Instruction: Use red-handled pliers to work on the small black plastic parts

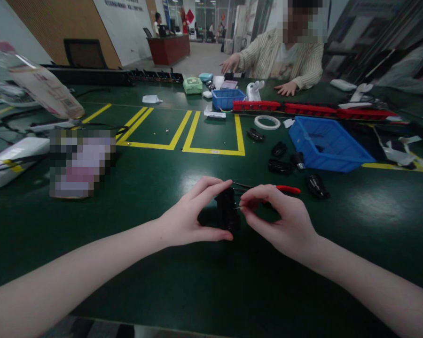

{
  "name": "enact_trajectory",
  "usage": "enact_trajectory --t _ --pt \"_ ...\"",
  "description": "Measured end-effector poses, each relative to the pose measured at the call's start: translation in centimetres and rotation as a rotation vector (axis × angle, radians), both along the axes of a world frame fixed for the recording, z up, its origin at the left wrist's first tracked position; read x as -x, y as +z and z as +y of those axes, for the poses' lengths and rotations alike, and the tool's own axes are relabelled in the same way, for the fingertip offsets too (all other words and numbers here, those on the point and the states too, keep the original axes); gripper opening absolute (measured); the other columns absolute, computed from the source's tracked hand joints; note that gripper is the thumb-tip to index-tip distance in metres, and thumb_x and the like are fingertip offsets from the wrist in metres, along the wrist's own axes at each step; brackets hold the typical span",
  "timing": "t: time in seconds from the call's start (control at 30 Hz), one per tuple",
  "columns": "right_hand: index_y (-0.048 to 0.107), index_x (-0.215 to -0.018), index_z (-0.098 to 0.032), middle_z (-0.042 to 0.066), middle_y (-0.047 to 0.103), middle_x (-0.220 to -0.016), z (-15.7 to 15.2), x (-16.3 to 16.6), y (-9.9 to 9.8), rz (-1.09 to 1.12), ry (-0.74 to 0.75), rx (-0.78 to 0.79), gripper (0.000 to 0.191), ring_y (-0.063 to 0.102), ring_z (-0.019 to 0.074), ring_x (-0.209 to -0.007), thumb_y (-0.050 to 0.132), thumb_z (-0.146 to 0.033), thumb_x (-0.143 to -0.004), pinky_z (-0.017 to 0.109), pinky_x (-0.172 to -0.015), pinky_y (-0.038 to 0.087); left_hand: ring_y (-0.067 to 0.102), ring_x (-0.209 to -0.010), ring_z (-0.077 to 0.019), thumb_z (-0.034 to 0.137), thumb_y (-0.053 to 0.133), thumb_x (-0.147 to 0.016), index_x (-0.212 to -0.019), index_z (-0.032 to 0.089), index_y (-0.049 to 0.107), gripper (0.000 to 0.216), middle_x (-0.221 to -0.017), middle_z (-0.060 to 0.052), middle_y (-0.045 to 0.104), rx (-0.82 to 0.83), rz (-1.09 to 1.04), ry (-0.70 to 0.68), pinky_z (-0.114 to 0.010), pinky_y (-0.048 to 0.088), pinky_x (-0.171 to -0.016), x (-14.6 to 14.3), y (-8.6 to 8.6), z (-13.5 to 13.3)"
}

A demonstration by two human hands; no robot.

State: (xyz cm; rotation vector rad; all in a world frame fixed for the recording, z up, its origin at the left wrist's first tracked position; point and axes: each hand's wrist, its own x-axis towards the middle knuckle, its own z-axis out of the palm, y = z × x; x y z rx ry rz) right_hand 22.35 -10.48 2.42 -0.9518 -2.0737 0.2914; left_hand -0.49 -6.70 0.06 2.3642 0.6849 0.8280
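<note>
Between the thumb and fingers of my left hand (193,211) is a black plastic part (228,210), gripped at its far and near ends just above the green table (155,277). My right hand (282,220) is closed in a pinch on a thin metal pin (238,207), whose tip meets the right side of the black part. Behind my right fingers lies a pair of pliers with red handles (288,189), partly hidden by the hand. Further right, several similar black parts (280,165) rest on the table.
A blue bin (331,143) stands at the right, with a white tape roll (267,123) beside it. Red strips (313,110) and a smaller blue bin (227,99) lie further back. A bottle (45,87) and a phone (84,166) are at left. Another person (285,61) sits opposite.
</note>
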Motion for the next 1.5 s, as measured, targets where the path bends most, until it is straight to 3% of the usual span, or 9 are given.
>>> enact_trajectory --t 0.43,1.23,1.5 --pt "0.057 -0.093 -0.022 -0.002 0.066 -0.081 -0.3 0.1 0.1 -0.039 0.013 -0.017 0.015 0.062 0.01 -0.069 0.058 -0.008 -0.086 0.022 -0.062 0.052 0.053 -0.12 -0.0265 0.05 0.075 -0.083 -0.15 0.027 0.035 0.081 -0.132 -0.011 0.049 -0.063 -0.035 -0.06 -0.041 0.054 -0.099 0.0 -0.3 0.3" --pt "0.056 -0.094 -0.019 0.0 0.066 -0.083 -0.9 0.6 -0.2 -0.173 -0.001 -0.073 0.018 0.066 0.011 -0.074 0.056 -0.004 -0.083 0.021 -0.067 0.054 0.053 -0.121 -0.0301 0.052 0.072 -0.085 -0.154 0.028 0.029 0.084 -0.132 -0.013 0.046 -0.145 -0.069 -0.139 -0.046 0.057 -0.096 -0.2 -1.4 0.7" --pt "0.056 -0.095 -0.021 -0.001 0.067 -0.083 -1.1 0.8 -1.0 -0.136 -0.014 -0.052 0.018 0.067 0.0109 -0.074 0.057 -0.007 -0.085 0.021 -0.066 0.055 0.055 -0.119 -0.0289 0.054 0.073 -0.083 -0.148 0.025 0.038 0.08 -0.129 -0.013 0.049 -0.16 -0.094 -0.103 -0.043 0.056 -0.097 -0.4 -1.3 0.6"
